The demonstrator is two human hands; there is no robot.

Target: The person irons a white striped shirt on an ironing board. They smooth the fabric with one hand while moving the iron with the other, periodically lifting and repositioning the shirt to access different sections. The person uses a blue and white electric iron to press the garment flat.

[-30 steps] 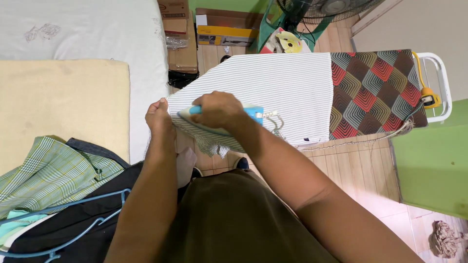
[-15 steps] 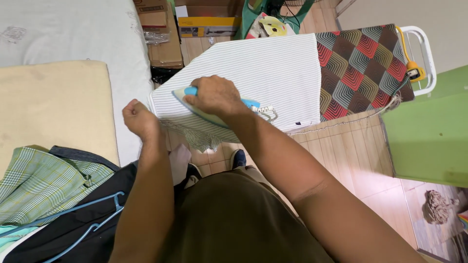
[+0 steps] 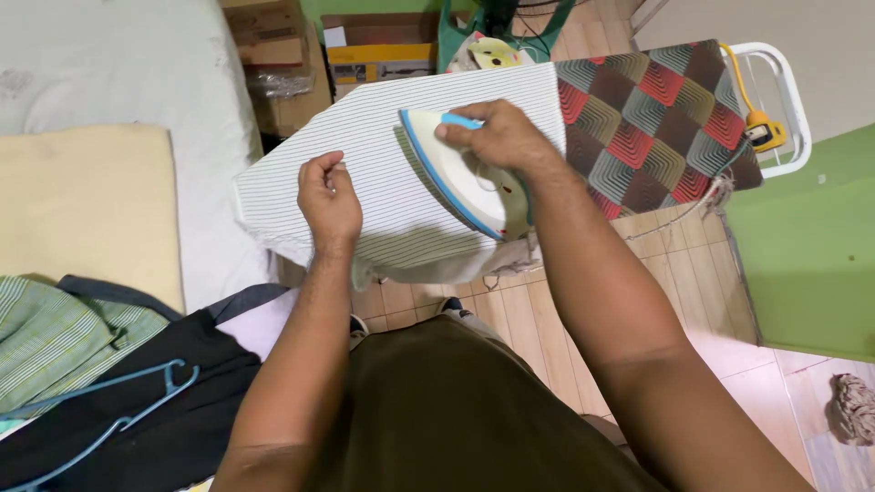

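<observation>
On striped cloth (image 3: pixel 392 155), fingers (image 3: pixel 460 128) grip iron (image 3: pixel 460 178).

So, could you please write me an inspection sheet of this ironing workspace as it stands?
Surface: ironing board with a red, brown and grey patterned cover.
Job's things: striped cloth spread over the board; white and blue iron tilted up on it.
Clutter: clothes pile with blue hangers; cardboard boxes.
Grippers: left hand presses on the cloth; right hand grips the iron.
Cables: yellow cord at the board's end.
Surroundings: bed, green cabinet, wooden floor.
</observation>
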